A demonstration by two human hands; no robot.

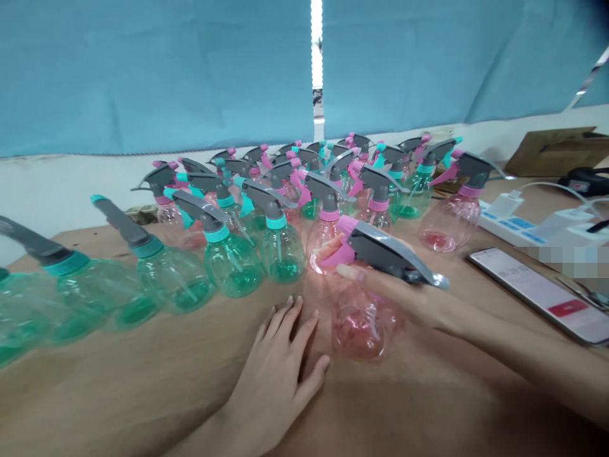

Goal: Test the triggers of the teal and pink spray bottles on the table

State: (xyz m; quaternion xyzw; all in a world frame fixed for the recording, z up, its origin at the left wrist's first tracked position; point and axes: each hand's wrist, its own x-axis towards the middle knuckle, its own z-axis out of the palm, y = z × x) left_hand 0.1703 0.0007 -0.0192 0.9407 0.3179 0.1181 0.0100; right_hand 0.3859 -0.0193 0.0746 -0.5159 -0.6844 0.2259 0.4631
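My left hand [278,371] rests on the tabletop with its fingers stretched out and nothing in it. To its right, my right hand [409,295] grips a clear pink spray bottle [364,327] around the neck, below its grey and pink trigger head. That bottle is tilted, its nozzle end pointing away to the left. Right behind it is another pink spray bottle [329,216], partly hidden by my fingers. A green spray bottle [284,251] with a turquoise collar stands just beyond my left fingertips.
Several more green spray bottles [176,279] line the left side, and mixed ones crowd the back. At the right are a phone [537,292], a white power strip [514,225] with plugs and cables, and a cardboard box [552,152]. A blue curtain [157,70] hangs behind the wooden table [190,374].
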